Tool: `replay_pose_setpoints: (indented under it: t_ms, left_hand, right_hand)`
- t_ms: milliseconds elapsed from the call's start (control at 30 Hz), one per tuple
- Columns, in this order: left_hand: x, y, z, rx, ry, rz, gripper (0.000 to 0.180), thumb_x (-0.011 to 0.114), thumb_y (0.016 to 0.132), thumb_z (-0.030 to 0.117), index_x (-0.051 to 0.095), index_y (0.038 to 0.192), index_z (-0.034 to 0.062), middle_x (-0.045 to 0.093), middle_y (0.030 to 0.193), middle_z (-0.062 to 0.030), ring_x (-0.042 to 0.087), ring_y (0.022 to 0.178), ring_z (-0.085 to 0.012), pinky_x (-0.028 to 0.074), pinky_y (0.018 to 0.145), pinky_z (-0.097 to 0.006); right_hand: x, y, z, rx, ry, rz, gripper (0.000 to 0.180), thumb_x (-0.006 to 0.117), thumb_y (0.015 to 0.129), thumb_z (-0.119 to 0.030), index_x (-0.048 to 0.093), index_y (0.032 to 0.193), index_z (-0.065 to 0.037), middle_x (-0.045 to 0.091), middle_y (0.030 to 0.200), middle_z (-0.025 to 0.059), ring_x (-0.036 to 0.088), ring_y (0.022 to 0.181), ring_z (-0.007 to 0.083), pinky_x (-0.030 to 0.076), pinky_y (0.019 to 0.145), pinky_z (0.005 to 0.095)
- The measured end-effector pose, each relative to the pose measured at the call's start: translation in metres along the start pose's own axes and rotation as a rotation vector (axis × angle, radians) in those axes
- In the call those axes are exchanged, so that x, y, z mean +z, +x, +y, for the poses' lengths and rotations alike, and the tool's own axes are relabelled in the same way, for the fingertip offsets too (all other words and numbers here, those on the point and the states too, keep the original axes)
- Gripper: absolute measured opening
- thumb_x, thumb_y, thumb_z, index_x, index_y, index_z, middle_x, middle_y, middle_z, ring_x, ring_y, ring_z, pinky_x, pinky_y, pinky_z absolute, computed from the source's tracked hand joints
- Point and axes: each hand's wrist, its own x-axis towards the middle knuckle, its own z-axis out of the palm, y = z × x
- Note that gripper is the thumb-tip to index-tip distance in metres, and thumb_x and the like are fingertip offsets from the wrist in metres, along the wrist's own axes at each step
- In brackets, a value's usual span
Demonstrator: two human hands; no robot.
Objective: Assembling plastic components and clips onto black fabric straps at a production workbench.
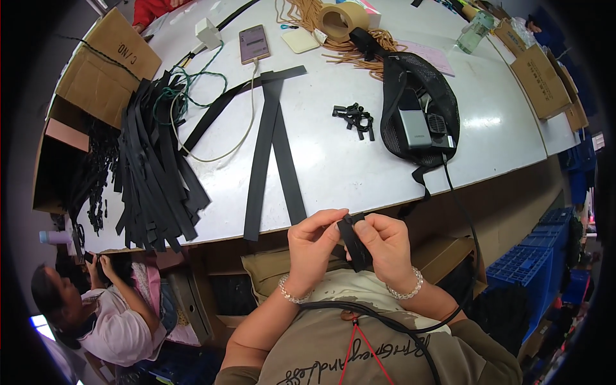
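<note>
Close to my body, just off the table's front edge, a black webbing strap point(355, 249) hangs folded between my hands. My left hand point(313, 247) pinches its upper end between thumb and fingers, and my right hand point(387, 247) grips the same end from the other side. Whether a small fitting sits on the strap between my fingertips, I cannot make out. Several small black plastic pieces point(356, 118) lie in a loose cluster on the table beyond. Long black straps point(262, 173) lie flat to the left of my hands, their ends at the table's near edge.
A big bundle of black straps point(154, 173) lies by an open cardboard box point(106, 61) at left. A black mesh bag point(420, 74) holds devices; its cable runs down beside my right arm. Phone point(254, 45), tape roll point(343, 21) and bottle point(476, 32) stand farther back. Another person point(102, 314) sits lower left.
</note>
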Motion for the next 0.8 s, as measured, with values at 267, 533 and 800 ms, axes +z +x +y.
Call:
replay_pose_setpoints:
  t_ms: [267,533,800]
  left_hand:
    - [-0.005,0.004,-0.012,-0.223,-0.240,0.038,0.021,0.055,0.089,0.002,0.063,0.109,-0.0009,0.063,0.107,-0.0088,0.058,0.096,-0.0116,0.047,0.085,-0.024]
    - [-0.004,0.001,0.008,-0.199,0.064,-0.030,0.028,0.060,0.088,0.009,0.062,0.115,0.0022,0.060,0.107,-0.0057,0.053,0.090,-0.0074,0.046,0.078,-0.022]
    - [0.000,-0.005,0.005,-0.273,-0.088,0.089,0.025,0.057,0.090,0.007,0.062,0.114,0.0028,0.063,0.097,-0.0016,0.053,0.081,-0.0039,0.045,0.069,-0.018]
  right_hand:
    - [0.000,0.006,0.004,-0.290,-0.310,0.151,0.007,0.063,0.084,-0.002,0.060,0.089,0.003,0.063,0.077,0.0016,0.057,0.068,0.0041,0.046,0.061,0.0179]
    - [0.000,0.010,0.013,-0.432,-0.422,0.178,0.007,0.064,0.081,0.002,0.059,0.087,0.003,0.062,0.076,0.0029,0.056,0.068,0.0061,0.047,0.062,0.0196]
    - [-0.004,0.007,0.001,-0.283,-0.202,0.070,0.006,0.057,0.087,-0.001,0.058,0.082,0.002,0.055,0.077,0.0005,0.044,0.066,0.0034,0.036,0.058,0.0176]
